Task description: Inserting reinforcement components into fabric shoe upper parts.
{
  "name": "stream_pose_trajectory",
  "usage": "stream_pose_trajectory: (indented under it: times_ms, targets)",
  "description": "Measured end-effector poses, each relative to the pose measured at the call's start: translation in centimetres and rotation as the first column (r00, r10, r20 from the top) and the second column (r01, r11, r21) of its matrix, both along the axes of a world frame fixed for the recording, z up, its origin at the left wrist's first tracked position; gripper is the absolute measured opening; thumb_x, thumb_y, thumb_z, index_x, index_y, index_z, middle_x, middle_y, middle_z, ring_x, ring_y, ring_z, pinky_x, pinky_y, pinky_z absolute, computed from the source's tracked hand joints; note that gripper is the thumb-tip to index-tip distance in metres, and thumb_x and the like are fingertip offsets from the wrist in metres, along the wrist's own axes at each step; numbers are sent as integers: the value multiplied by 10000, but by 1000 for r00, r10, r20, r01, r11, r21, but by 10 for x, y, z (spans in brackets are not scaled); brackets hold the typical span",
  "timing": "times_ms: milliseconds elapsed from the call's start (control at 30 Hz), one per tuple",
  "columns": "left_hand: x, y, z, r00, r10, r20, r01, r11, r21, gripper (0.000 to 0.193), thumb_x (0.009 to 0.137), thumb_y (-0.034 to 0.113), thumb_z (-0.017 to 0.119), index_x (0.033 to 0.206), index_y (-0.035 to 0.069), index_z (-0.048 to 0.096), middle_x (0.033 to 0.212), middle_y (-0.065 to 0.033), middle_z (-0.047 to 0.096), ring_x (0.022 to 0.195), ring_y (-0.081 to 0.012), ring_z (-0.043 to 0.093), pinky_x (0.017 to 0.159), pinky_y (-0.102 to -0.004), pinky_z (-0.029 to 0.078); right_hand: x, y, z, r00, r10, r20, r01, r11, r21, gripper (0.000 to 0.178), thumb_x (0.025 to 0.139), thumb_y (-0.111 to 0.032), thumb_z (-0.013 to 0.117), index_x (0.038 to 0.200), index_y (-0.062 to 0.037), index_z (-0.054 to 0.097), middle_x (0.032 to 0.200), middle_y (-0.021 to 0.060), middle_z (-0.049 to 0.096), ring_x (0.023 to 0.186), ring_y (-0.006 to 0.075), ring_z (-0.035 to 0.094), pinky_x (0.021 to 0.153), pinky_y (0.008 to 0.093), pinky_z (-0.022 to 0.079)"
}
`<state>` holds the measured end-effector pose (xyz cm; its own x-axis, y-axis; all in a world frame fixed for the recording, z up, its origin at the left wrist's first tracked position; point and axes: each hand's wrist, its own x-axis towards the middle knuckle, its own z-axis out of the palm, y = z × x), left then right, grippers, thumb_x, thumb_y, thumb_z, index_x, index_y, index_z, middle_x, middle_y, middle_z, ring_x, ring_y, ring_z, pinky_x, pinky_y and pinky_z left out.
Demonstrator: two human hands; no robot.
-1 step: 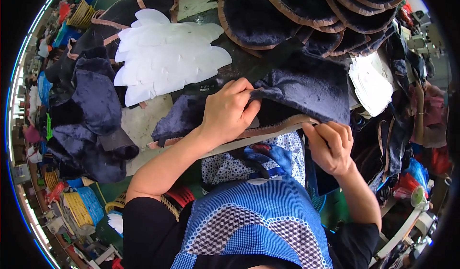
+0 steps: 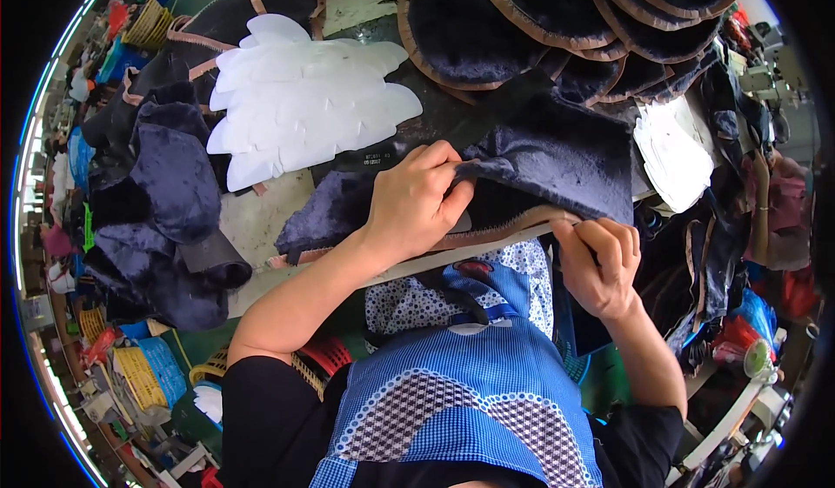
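A dark navy plush fabric piece (image 2: 565,153) lies across the table edge in front of me, partly folded over. Along its near side runs a tan edge strip (image 2: 513,224) with zigzag stitching. My left hand (image 2: 413,194) is closed, pinching the plush fold between thumb and fingers near the piece's middle. At the strip's right end, my right hand (image 2: 602,266) has its fingers curled in a pinch on the near edge of the same piece. Its fingertips partly hide what they grip. Between the hands, the dark underside shows below the fold.
Overlapping white sheet shapes (image 2: 309,101) lie beyond my left hand; another white stack (image 2: 671,156) is at right. Tan-edged dark pieces (image 2: 539,5) pile up at the far right. Loose plush pieces (image 2: 174,183) hang over the left side. Another person's arm (image 2: 762,205) shows at far right.
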<state>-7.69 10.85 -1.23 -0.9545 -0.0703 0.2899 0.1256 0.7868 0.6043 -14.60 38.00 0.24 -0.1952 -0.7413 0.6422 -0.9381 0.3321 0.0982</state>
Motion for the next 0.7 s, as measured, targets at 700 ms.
stream_pose_trajectory:
  times_ms: [700]
  targets:
    - [3, -21, 4, 961, -272, 41, 275, 944, -181, 223, 887, 226, 699, 1036, 66, 741, 985, -43, 660, 883, -249, 657, 680, -377, 554, 6, 19, -32, 937, 11, 350, -65, 987, 144, 262, 697, -47, 798, 956, -82, 786, 1161, 119, 735, 1122, 329, 698, 976, 460, 556]
